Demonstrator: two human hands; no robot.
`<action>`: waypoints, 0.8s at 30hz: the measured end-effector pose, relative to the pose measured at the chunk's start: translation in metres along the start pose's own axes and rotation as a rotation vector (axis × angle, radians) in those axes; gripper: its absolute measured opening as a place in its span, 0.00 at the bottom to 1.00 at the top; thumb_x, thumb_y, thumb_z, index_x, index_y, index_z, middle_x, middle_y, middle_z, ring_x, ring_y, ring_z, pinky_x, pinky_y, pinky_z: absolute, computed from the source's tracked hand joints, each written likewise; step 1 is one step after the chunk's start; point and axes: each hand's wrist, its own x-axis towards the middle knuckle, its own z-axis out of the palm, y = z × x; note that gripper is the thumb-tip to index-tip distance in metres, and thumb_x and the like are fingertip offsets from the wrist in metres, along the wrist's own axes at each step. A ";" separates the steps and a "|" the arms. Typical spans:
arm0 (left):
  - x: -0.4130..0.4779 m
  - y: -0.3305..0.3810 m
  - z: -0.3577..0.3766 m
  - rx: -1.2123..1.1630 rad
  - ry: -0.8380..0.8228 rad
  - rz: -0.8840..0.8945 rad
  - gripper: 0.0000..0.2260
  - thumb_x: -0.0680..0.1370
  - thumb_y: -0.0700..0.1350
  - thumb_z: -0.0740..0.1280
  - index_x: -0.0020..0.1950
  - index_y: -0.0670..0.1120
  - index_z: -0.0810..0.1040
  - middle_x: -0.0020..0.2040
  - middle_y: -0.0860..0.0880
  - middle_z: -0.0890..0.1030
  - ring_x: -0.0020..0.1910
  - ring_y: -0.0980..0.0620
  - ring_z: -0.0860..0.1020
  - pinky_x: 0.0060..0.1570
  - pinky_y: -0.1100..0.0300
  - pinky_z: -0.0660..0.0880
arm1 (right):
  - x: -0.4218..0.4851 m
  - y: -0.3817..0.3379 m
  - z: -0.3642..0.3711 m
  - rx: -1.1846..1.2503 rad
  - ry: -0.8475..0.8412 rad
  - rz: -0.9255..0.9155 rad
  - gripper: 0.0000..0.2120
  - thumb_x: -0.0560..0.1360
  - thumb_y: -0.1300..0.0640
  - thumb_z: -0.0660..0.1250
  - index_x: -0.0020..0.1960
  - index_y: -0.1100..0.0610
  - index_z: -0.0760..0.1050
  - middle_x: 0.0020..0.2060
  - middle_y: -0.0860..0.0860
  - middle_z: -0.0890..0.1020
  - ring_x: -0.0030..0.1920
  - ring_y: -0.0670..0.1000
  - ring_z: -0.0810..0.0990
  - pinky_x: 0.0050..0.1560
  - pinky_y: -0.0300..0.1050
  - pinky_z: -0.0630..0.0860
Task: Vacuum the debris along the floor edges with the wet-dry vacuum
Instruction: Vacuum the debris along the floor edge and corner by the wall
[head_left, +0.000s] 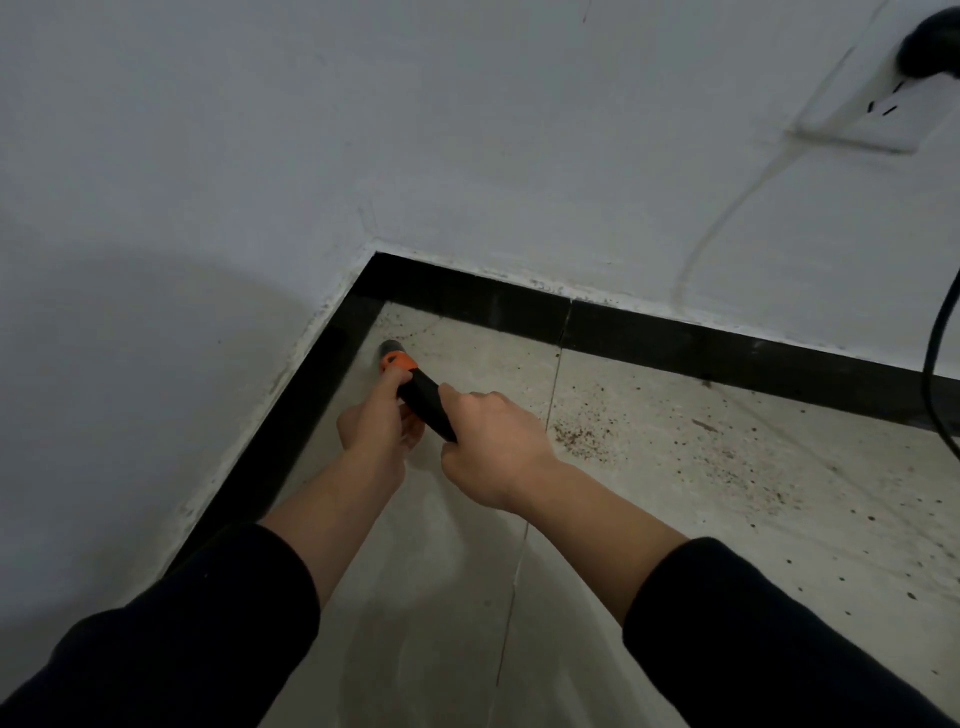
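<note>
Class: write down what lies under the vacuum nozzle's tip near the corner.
The vacuum nozzle points its tip at pale floor tile by the black skirting, debris specks nearby. The spot beneath the tip is covered, so anything there cannot be seen.

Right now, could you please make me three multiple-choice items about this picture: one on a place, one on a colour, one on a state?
1. The nozzle is near:
A. a doorway
B. the floor corner
C. a table leg

2. The collar behind the nozzle is:
A. green
B. white
C. orange

3. The left hand and the right hand are:
A. both curled round the vacuum tube
B. both open and flat
C. both fists holding nothing

Answers:
1 B: the tip sits by the black baseboard, close to the corner.
2 C: an orange ring shows there.
3 A: the fingers of both wrap the black tube.
</note>
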 end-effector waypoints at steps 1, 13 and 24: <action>0.001 0.001 0.000 -0.006 0.002 0.003 0.17 0.72 0.46 0.75 0.56 0.39 0.80 0.50 0.41 0.84 0.48 0.45 0.84 0.47 0.55 0.81 | 0.002 0.000 0.001 0.011 -0.001 0.001 0.16 0.74 0.59 0.62 0.62 0.56 0.67 0.42 0.52 0.73 0.42 0.54 0.71 0.37 0.45 0.67; 0.011 0.015 0.003 -0.033 0.069 0.013 0.17 0.72 0.44 0.75 0.57 0.36 0.79 0.51 0.39 0.83 0.39 0.48 0.81 0.35 0.59 0.78 | 0.020 -0.007 0.010 0.063 0.035 0.005 0.18 0.75 0.59 0.61 0.64 0.56 0.66 0.47 0.55 0.77 0.47 0.56 0.75 0.41 0.47 0.72; 0.022 0.024 0.008 -0.050 0.043 0.020 0.18 0.73 0.41 0.73 0.59 0.35 0.77 0.53 0.37 0.82 0.39 0.47 0.81 0.36 0.59 0.78 | 0.035 -0.007 0.020 0.057 0.100 0.024 0.20 0.76 0.59 0.61 0.67 0.57 0.64 0.51 0.56 0.77 0.52 0.56 0.73 0.41 0.47 0.67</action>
